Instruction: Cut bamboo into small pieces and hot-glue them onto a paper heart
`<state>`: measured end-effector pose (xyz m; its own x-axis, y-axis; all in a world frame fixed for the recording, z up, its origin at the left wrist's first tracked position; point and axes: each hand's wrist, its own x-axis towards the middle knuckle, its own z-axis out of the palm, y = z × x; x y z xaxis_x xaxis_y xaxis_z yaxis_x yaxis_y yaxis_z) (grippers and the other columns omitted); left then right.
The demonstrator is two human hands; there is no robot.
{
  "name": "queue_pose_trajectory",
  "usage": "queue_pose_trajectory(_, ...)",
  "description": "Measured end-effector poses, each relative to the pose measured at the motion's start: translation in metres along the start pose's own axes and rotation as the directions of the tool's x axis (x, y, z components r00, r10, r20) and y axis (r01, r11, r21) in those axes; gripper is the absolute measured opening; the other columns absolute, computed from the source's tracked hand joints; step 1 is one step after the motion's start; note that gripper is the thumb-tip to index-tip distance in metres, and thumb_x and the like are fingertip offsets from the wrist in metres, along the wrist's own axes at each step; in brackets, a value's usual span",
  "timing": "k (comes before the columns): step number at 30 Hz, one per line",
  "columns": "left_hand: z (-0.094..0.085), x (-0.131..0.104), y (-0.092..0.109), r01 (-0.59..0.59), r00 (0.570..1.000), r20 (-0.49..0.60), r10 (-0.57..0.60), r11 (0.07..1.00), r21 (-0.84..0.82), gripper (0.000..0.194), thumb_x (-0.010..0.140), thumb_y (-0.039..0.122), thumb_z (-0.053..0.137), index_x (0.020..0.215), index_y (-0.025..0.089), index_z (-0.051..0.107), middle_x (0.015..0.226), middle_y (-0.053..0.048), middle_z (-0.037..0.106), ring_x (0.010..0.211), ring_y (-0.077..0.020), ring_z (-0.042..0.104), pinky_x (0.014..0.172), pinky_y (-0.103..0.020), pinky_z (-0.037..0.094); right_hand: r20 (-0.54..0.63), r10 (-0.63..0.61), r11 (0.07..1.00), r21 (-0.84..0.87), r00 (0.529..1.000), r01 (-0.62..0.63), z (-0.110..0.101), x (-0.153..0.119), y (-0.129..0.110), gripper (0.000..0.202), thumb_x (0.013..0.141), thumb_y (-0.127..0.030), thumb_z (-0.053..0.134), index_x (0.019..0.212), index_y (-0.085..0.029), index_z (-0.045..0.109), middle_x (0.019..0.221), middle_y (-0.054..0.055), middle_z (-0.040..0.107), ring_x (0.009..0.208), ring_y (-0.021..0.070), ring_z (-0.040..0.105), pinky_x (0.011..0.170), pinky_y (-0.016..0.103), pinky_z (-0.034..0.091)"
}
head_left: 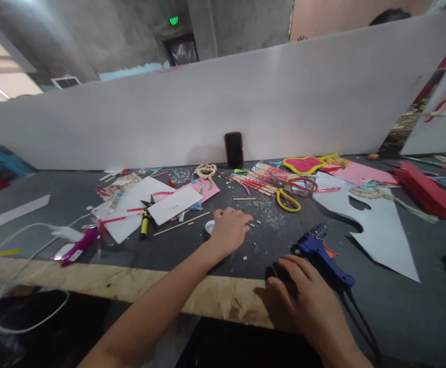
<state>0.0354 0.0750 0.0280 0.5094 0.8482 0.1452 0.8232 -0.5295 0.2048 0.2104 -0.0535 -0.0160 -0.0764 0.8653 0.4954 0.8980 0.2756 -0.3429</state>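
My left hand (229, 231) is low over the middle of the dark table, fingers loosely stretched and nothing visible in them. A small white round piece (209, 227) shows beside it, partly covered by the hand. Small pale bits (255, 223) lie just off its fingertips. Nearer the front edge, my right hand (307, 291) has its thumb and fingers apart. A dark object (274, 271) lies by those fingertips, too shaded to name. Just beyond this hand rests a blue glue gun (324, 258), its cord running toward the front.
Yellow-handled scissors (288, 201) and red-striped sticks (255, 181) lie farther back. A phone (234, 148) leans against the white partition (149, 128). Cut white card (383, 230) is at right; yellow-handled pliers (144, 223), paper (174, 204) and a magenta device (75, 249) are at left.
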Motion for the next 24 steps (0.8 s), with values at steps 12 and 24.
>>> queue_pose_trajectory(12, 0.025, 0.045, 0.011, -0.024, 0.999, 0.037, 0.024, 1.000, 0.005, 0.010, 0.080, 0.025, 0.058, 0.076, 0.023, 0.067, 0.088, -0.003, 0.068, 0.095, -0.0246, 0.051, 0.081, -0.043, 0.025, -0.141, 0.032, 0.999, -0.030, 0.989, -0.037, -0.021, -0.009, 0.016, 0.027, 0.086, -0.031, 0.048, 0.110, -0.021, 0.054, 0.110, 0.010, 0.058, 0.098, 0.0230, 0.056, 0.082, 0.038, 0.048)
queue_pose_trajectory(24, -0.002, -0.013, 0.025, -0.053, 0.998, -0.029, 0.048, 0.979, -0.195, 0.016, 0.087, 0.027, 0.048, 0.082, 0.025, 0.064, 0.082, 0.002, 0.068, 0.089, -0.0199, 0.051, 0.080, -0.038, 0.028, -0.071, 0.017, 0.913, -0.406, 0.997, -0.044, -0.016, 0.002, 0.065, 0.048, 0.089, -0.044, 0.035, 0.110, -0.006, 0.054, 0.099, 0.020, 0.064, 0.090, 0.0310, 0.057, 0.080, 0.044, 0.044)
